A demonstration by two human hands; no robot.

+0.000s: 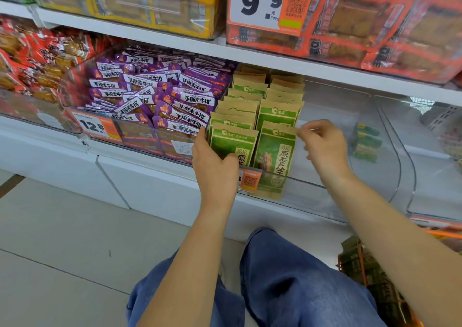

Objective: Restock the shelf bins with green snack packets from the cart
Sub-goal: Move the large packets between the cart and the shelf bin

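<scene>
Placement step: left hand grips front-left green packet; right hand pinches front-right packet top corner at 3 o'clock. Next: square rows, fetch from cart.

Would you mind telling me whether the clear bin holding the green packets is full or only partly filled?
Partly filled. The green packets stand upright in two rows at the left side of the clear bin; its right side is bare.

The green snack packets before me look like matt kraft paper, behind a glossy clear plastic bin wall.
</scene>
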